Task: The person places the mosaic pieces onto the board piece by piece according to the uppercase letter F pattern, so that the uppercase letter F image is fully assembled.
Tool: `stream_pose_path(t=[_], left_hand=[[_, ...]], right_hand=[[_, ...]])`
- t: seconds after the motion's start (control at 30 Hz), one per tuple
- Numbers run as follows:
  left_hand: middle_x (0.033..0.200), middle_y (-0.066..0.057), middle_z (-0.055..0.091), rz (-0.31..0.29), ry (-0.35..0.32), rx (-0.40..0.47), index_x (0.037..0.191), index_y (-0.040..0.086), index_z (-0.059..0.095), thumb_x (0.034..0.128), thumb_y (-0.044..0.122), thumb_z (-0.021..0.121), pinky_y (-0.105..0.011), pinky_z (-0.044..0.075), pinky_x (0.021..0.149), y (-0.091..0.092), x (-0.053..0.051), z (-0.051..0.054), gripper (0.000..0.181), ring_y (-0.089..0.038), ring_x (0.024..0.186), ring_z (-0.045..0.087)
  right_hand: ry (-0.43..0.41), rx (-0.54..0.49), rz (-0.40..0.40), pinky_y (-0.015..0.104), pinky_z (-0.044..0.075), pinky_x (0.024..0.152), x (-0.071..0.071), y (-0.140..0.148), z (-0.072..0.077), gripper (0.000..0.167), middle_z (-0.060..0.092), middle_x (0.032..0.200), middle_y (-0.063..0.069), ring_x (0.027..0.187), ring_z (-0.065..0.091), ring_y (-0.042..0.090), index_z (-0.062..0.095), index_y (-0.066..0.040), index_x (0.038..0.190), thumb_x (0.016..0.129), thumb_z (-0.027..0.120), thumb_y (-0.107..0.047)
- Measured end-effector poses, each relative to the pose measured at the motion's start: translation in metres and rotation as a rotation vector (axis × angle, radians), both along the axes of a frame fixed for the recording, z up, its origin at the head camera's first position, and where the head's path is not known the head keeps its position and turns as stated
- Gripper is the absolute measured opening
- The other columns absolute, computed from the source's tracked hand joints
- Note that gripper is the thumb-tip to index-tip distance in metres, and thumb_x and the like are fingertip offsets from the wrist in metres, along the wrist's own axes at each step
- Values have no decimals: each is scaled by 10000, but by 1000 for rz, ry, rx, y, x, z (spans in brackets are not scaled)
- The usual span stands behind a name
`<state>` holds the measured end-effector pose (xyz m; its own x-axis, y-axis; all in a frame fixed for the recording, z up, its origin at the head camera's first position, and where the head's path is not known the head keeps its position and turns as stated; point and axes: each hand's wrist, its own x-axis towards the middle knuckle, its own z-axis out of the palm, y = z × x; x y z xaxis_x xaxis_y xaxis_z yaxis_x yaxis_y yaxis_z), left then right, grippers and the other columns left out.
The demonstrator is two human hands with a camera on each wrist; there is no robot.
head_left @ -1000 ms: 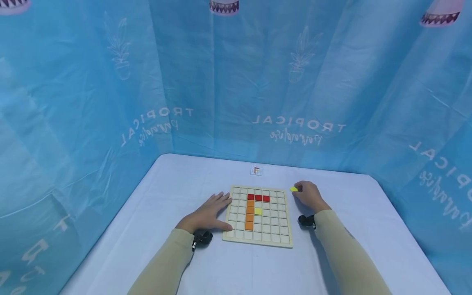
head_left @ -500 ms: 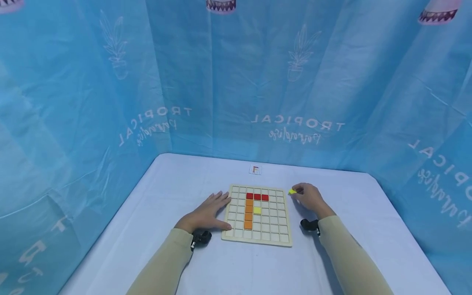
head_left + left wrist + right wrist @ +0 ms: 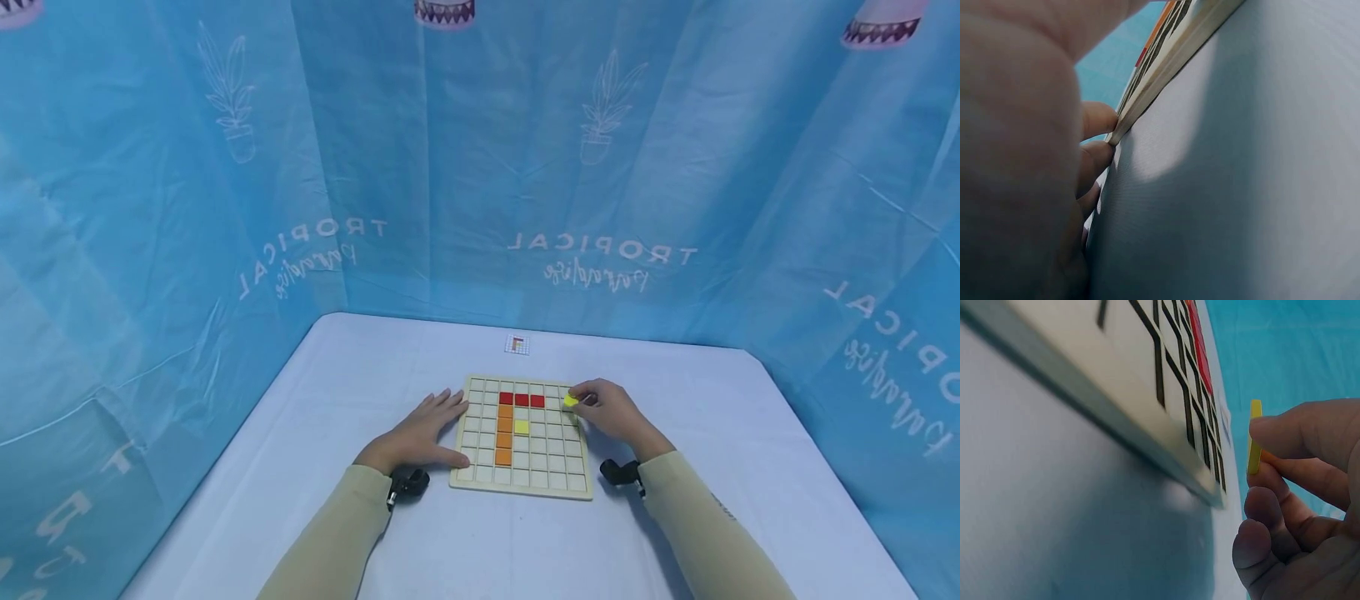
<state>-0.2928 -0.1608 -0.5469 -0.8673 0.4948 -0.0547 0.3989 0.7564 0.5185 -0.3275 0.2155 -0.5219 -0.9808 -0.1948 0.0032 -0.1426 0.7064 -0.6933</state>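
A pale wooden grid board (image 3: 480, 483) lies on the white table. Three red tiles (image 3: 522, 400) form a row on it, with a column of orange tiles (image 3: 504, 435) running down from their left end. One yellow tile (image 3: 521, 427) sits beside that column. My left hand (image 3: 422, 435) rests at the board's left side, fingers spread, thumb and fingertips touching its edge. Thumb and fingers of my right hand (image 3: 611, 412) pinch another yellow tile (image 3: 1255, 437), held above the board's upper right part. In the right wrist view this tile is seen edge-on.
Behind the board lies a small card (image 3: 517, 344) printed with a coloured grid pattern. Blue printed curtains (image 3: 480, 167) hang behind the table (image 3: 390, 358) and along both sides. A black wrist camera (image 3: 619, 472) is strapped to the right wrist.
My right hand has moved left with the yellow tile, from beside the board to over its upper right part. The left hand keeps its place on the board's edge.
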Motion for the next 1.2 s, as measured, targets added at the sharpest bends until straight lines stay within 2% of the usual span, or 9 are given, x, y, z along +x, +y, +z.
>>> stream_pose_path(t=[0.27,0.53,0.7,0.97,1.2], left_hand=[[1734,-41,216,-4,-7,8,1660,127,352,773,695,819,-501,57,1269,0,2,5,1152,-277,1599,56],[1732,-41,224,-3,2,1,1661,133,352,771,711,808,-503,64,1269,1,1,2,1155,-275,1599,61],[1733,-34,219,3,-8,11,1662,139,353,768,709,812,-515,64,1267,0,2,3,1155,-280,1599,56],[1734,-26,218,14,-17,11,1661,142,357,765,711,813,-534,82,1264,0,2,1,1155,-283,1599,60],[1734,-27,218,6,-8,11,1661,142,356,775,704,810,-522,75,1266,0,2,1,1144,-275,1600,53]], right_hand=[[31,14,101,386,573,830,10,-18,1,255,672,1124,16,992,636,190,768,-76,1211,957,786,-100],[37,41,209,374,558,831,18,-31,0,226,667,1067,-37,933,612,144,787,-114,1157,934,813,-90],[26,57,219,373,561,827,19,-37,-4,208,659,1047,-53,916,611,142,785,-125,1136,933,823,-101],[57,76,274,369,557,810,20,-41,-5,208,667,1051,-56,901,609,134,787,-120,1134,931,821,-87],[53,77,269,363,548,795,17,-42,-7,209,655,1006,-72,880,598,142,782,-146,1099,913,831,-65]])
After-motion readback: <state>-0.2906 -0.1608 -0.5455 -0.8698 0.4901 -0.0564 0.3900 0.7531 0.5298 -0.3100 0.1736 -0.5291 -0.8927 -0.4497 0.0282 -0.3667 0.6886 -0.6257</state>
